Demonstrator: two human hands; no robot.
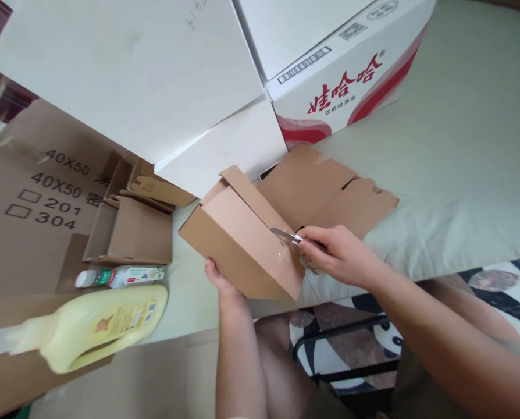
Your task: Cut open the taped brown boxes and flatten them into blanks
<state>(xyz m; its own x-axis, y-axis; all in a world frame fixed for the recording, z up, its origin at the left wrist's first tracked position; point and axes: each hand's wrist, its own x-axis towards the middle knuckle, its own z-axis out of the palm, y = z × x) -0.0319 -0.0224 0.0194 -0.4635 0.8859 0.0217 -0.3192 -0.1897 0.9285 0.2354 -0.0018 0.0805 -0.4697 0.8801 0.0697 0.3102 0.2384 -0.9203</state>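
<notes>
My right hand [336,253] grips a small knife [286,234], its blade pointing left against the top of a brown cardboard box [238,244]. The blade lies by a seam near the box's right end. My left hand [220,278] supports that box from below at its near left side, thumb on the outside and the other fingers hidden beneath. The box is tilted, with a narrow flap [251,198] raised along its far edge. Just behind it lies a flattened piece of brown cardboard [312,186].
White cartons [124,70] and a red-and-white water carton [347,87] stand at the back. Folded brown boxes [140,230], a small bottle [124,276] and a yellow detergent jug [111,320] are at left. Pale green cloth [460,145] covers the surface.
</notes>
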